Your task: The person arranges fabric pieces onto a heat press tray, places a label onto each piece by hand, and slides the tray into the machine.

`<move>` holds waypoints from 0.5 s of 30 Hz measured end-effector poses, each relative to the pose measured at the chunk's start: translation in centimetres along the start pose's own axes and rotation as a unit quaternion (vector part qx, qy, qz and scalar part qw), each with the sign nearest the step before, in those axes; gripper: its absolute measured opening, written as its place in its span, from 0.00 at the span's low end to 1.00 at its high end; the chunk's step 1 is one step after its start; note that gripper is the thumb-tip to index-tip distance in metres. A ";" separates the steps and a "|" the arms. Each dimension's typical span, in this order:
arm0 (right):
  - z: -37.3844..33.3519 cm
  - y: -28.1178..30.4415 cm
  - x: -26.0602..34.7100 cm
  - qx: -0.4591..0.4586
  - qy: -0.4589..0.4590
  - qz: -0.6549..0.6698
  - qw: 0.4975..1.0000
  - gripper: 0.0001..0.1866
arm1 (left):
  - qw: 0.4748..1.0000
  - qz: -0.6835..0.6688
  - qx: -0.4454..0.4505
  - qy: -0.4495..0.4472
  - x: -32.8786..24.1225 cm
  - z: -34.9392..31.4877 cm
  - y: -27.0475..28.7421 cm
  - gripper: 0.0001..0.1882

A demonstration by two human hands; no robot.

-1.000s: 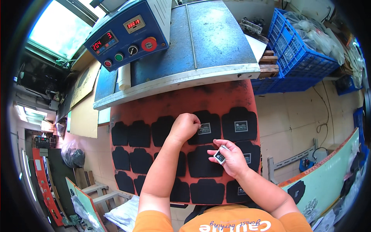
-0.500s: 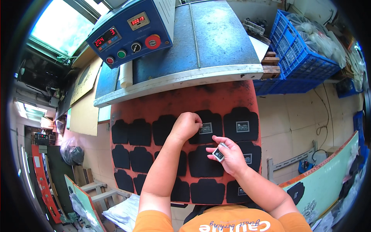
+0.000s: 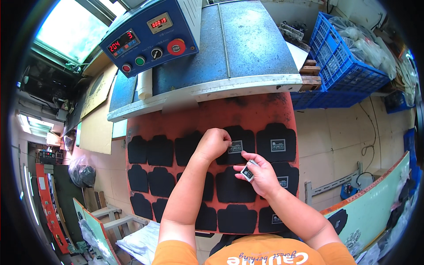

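Rows of black fabric pieces point(image 3: 235, 184) lie on a red board in front of me. My left hand point(image 3: 214, 144) is closed, its fingertips at the upper left corner of a grey printed label point(image 3: 235, 146) on one piece in the far row. Whether it pinches anything is hidden. Nearer to me and to the right, my right hand point(image 3: 261, 175) grips a small stack of similar labels point(image 3: 248, 173) between thumb and fingers. Another label point(image 3: 278, 145) lies on the far right piece, and two more show on the right-hand pieces nearer me.
Beyond the red board point(image 3: 212, 115) stands a heat press point(image 3: 185, 75) with a pale front edge and a blue control box point(image 3: 152, 39). Blue crates point(image 3: 344, 57) holding plastic bags are at the right. A green-topped board point(image 3: 371, 203) stands at the lower right.
My right hand has shifted slightly up and left with the label stack, which is tilted a little differently. My left hand has stayed at the same label.
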State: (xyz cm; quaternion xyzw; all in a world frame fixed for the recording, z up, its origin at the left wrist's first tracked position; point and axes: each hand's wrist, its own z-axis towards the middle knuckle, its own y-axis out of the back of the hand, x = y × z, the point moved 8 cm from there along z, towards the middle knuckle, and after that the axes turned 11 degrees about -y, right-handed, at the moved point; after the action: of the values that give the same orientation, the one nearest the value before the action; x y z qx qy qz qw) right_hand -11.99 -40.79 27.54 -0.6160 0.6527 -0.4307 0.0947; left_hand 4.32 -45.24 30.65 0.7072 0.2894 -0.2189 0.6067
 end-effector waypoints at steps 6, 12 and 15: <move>-0.5 0.4 0.5 -0.013 -0.006 -0.003 1.000 0.13 | 0.998 0.054 -0.011 0.005 -1.1 -0.3 -0.1 0.07; -4.9 4.6 5.8 -0.059 0.136 -0.001 0.989 0.12 | 0.978 0.103 -0.157 -0.095 -4.4 -2.8 2.2 0.11; -6.5 7.9 8.5 -0.127 0.166 -0.017 0.978 0.12 | 0.936 -0.327 -0.114 -0.067 -6.1 -3.7 -1.7 0.07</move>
State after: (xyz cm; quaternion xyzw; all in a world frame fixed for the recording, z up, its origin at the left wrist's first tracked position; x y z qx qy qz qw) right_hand -23.87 -46.43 29.59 -0.5541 0.6983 -0.4417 -0.1012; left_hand -1.45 -42.32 34.03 0.4835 0.4869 -0.4178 0.5956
